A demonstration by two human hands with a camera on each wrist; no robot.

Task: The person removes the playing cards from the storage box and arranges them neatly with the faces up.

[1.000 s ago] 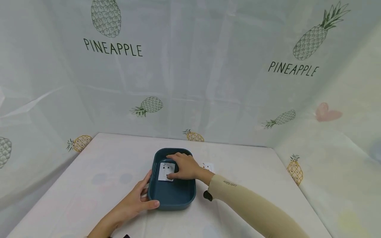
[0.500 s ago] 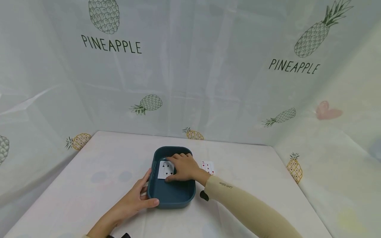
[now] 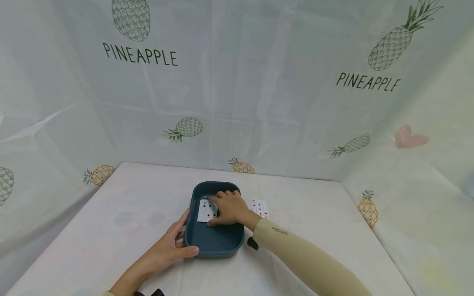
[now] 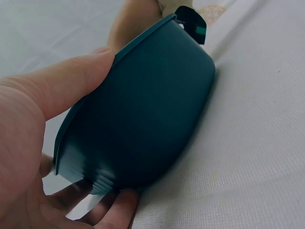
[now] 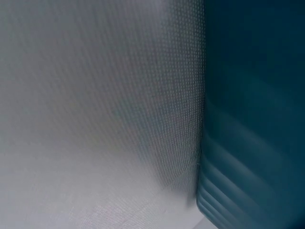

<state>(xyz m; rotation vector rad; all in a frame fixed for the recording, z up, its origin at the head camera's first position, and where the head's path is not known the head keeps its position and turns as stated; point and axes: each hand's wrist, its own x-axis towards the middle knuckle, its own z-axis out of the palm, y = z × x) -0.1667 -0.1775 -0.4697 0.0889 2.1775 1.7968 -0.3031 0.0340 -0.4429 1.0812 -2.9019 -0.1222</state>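
Observation:
A dark blue tray (image 3: 214, 241) stands on the white-covered table. My left hand (image 3: 166, 248) holds its left side, thumb over the rim and fingers against the outer wall; the left wrist view shows the same hand (image 4: 52, 129) on the tray wall (image 4: 147, 100). Inside lies a white playing card (image 3: 205, 213) with black pips. My right hand (image 3: 230, 209) reaches over the right rim and grips this card, thumb at the near edge and a finger at the far edge. That hand covers the card's right part. The right wrist view shows only the tray's outside (image 5: 252, 119) and cloth.
Right of the tray, another playing card (image 3: 260, 208) with red pips lies face up, partly behind my right wrist. White cloth covers the table (image 3: 307, 213). A pineapple-print curtain (image 3: 259, 102) hangs behind the table's far edge.
My right thumb has moved from on top of the card to its near edge. The left hand keeps its hold on the tray. More of the red-pip card shows.

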